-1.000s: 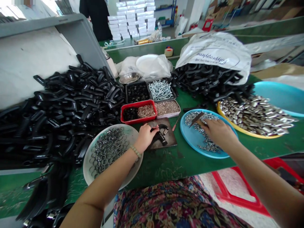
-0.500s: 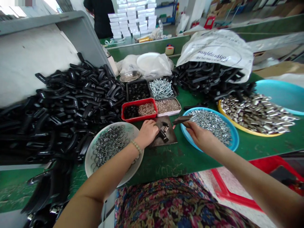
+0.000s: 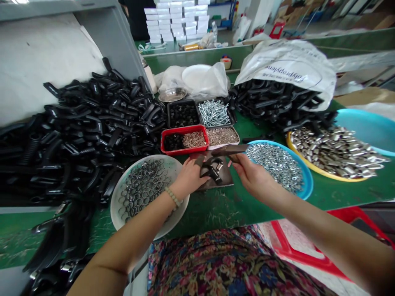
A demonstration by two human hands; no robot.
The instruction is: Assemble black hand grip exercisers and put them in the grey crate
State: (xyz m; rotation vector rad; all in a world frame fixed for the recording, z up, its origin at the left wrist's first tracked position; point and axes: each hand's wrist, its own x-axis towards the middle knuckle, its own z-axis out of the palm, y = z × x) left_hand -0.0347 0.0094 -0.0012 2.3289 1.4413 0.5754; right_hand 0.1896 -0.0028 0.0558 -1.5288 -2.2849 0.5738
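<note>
My left hand (image 3: 189, 177) is closed on a black plastic handle part (image 3: 212, 169) that lies on a small dark work plate (image 3: 226, 179) on the green bench. My right hand (image 3: 253, 176) is closed on a flat dark metal tool (image 3: 234, 149), whose tip points left above the handle part. Just to the right of that hand is a blue dish (image 3: 300, 188) of small silvery nuts. A white bowl (image 3: 123, 207) of metal rings sits under my left wrist.
Heaps of black handle parts (image 3: 89, 123) fill the left; more spill from a white sack (image 3: 286, 68) at the back right. Small trays (image 3: 197, 123) of screws and fittings stand behind the plate. A yellow dish of metal sleeves (image 3: 335, 150) and a blue basin (image 3: 367, 125) lie right.
My right hand has left the blue dish and come left with the metal tool, over the handle part. My left hand has stayed on the part.
</note>
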